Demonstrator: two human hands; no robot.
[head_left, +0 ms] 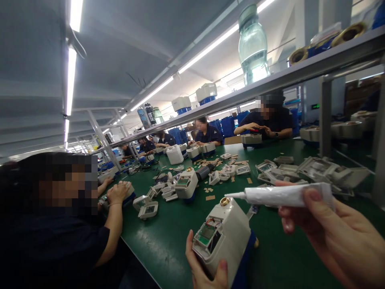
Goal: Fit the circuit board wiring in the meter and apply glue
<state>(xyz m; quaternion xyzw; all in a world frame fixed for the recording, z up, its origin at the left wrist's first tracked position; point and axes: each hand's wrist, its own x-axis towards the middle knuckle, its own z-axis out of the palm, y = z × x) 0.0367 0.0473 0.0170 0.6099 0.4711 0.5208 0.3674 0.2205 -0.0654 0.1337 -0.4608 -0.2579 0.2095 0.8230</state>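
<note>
We are holding a white meter housing (224, 237) in our left hand (204, 269), fingers closed around its lower edge, thumb pressed against the near face. The unit is tilted away from us above the green bench (168, 241), near its front edge, with the open circuit window (207, 235) facing up and the brass fitting (224, 201) at the top.

We are gripping a white tube (285, 195) in our right hand (337, 237), fingers curled shut around its rear half and thumb lying on top. The tube is lying roughly level, and its nozzle (236, 195) is pointing left, just beside the brass fitting but apart from it.

For a clean application, we are judging the following points as important:

- Keeping the housing firmly braced so it is not rocking under the nozzle.
- Bringing the nozzle tip close to the seam before squeezing.
- Pressing from the rear of the tube, gently and evenly.
- Keeping compound off the exposed circuit window.

Further along the bench, loose covers (319, 170) and more meter bodies (186, 184) are lying about, and other people's hands (117, 192) are working on their own units.
</note>
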